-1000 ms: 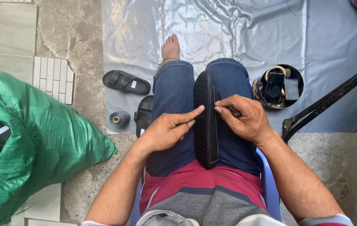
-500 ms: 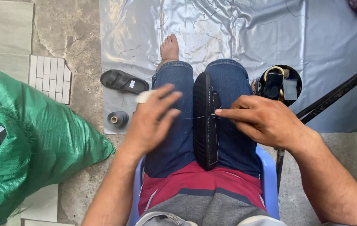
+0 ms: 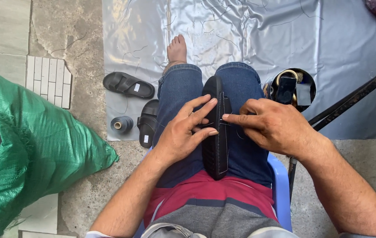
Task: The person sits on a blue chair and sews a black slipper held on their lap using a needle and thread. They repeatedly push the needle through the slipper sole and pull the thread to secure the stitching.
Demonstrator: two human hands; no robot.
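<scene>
Sandal (image 3: 215,132) clamped on edge between the knees, sole turned toward the left thigh, strap side toward the right. Stitched along the visible edge already, by the look of the pale line of thread running down toward the lap; how much of the seam remains cannot be told from here, though work looks mid-seam rather than finished. Left hand (image 3: 183,132) spread flat across the sandal, fingers long and loosely fanned, fingertips pressing the rim to steady it. Right hand (image 3: 271,125) pinched narrow, forefinger and thumb drawn together at the strap, holding something thin, likely a needle or the thread itself, too fine to make out. Over by the right knee, round dark tub (image 3: 308,99) on the grey sheet (image 3: 258,35), holding a phone-like slab, a pale card and a ring or roll of tape. On the other side, spool of thread (image 3: 121,124) standing on the floor, two more sandals (image 3: 128,85) beside it, waiting or done, hard to say. Green sack (image 3: 29,150) slumped at far left, contents hidden.
</scene>
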